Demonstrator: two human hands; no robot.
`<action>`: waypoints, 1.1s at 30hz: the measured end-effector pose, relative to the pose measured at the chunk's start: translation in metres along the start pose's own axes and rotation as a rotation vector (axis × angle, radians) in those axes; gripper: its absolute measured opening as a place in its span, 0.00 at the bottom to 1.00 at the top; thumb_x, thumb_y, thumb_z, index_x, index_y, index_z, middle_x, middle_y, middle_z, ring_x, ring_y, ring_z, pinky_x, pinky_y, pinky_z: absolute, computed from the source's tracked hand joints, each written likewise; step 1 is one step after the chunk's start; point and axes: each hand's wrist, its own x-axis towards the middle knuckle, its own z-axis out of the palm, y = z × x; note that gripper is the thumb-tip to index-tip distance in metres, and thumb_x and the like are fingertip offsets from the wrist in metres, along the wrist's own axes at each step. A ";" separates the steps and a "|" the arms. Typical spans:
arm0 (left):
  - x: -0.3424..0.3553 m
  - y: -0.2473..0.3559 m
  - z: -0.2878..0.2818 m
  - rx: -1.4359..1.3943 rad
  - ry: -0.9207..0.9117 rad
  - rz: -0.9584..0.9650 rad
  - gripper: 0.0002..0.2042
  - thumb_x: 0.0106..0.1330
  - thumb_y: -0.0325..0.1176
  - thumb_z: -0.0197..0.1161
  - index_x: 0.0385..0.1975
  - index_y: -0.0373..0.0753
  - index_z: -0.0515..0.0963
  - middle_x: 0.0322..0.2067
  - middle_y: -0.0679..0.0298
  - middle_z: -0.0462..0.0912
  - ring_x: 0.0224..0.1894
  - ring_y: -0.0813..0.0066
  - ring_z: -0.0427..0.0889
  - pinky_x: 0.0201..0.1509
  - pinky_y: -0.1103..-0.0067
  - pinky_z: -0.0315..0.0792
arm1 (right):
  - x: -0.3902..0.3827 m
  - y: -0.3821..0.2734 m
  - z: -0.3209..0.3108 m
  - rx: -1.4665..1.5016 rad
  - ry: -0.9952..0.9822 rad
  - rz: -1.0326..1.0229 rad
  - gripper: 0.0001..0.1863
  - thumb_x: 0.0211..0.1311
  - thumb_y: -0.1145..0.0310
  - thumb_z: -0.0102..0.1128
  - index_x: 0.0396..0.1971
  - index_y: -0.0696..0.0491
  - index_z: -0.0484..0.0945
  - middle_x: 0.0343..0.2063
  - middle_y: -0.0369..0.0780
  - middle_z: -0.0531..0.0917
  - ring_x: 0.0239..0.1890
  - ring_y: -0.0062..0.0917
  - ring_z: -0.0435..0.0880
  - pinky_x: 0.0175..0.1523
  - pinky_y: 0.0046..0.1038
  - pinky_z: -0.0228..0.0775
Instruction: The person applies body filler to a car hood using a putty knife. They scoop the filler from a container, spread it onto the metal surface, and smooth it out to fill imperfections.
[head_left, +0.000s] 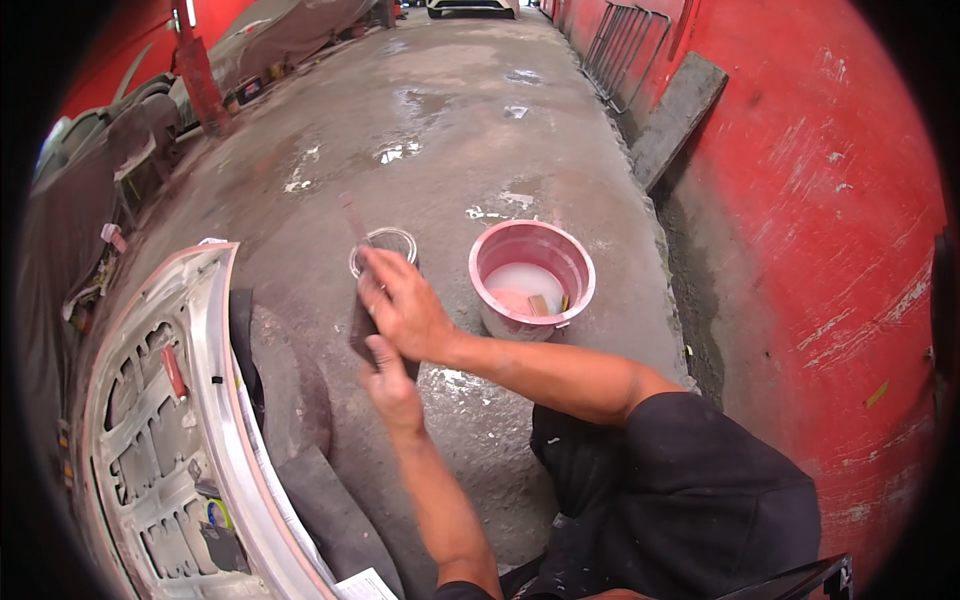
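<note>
Work looks in progress, the remainder unclear: right hand [408, 310] and left hand [394, 395] sit close by a rimmed can [392, 242], fingers half-curled, any hold indiscernible.

A rough grey concrete floor [450, 110] carries the things, its surface mottled with darker stains and scattered pale, shiny patches [399, 152]. A pink bucket [525, 240] stands upright on it, and to the left, apart from the bucket, is a round-rimmed container [398, 242], its lower part largely hidden.
</note>
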 end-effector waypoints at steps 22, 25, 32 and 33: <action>0.013 -0.025 -0.022 0.376 0.400 0.391 0.32 0.75 0.50 0.42 0.63 0.23 0.58 0.64 0.40 0.58 0.64 0.48 0.63 0.66 0.65 0.62 | 0.006 0.034 -0.024 0.511 -0.861 0.792 0.23 0.63 0.48 0.61 0.40 0.55 0.75 0.22 0.33 0.78 0.19 0.19 0.73 0.21 0.26 0.62; 0.039 0.004 -0.056 0.111 0.711 -0.045 0.30 0.72 0.47 0.54 0.59 0.21 0.64 0.55 0.45 0.72 0.52 0.55 0.77 0.54 0.65 0.72 | -0.002 0.052 -0.025 0.277 -0.818 0.397 0.31 0.61 0.47 0.63 0.50 0.60 0.73 0.33 0.41 0.84 0.28 0.27 0.82 0.32 0.30 0.74; 0.058 -0.032 -0.146 -0.022 0.499 -0.034 0.24 0.64 0.46 0.65 0.54 0.36 0.73 0.49 0.59 0.77 0.51 0.74 0.73 0.42 0.79 0.73 | 0.028 0.003 -0.031 0.032 -0.032 0.279 0.20 0.55 0.57 0.70 0.33 0.61 0.77 0.25 0.43 0.84 0.27 0.26 0.83 0.33 0.29 0.74; 0.058 -0.036 -0.140 -0.210 0.499 -0.164 0.22 0.65 0.46 0.64 0.50 0.36 0.73 0.35 0.64 0.75 0.36 0.78 0.72 0.31 0.82 0.69 | 0.023 0.001 -0.029 0.067 -0.002 0.210 0.18 0.54 0.61 0.69 0.32 0.61 0.76 0.26 0.43 0.83 0.28 0.25 0.82 0.33 0.30 0.74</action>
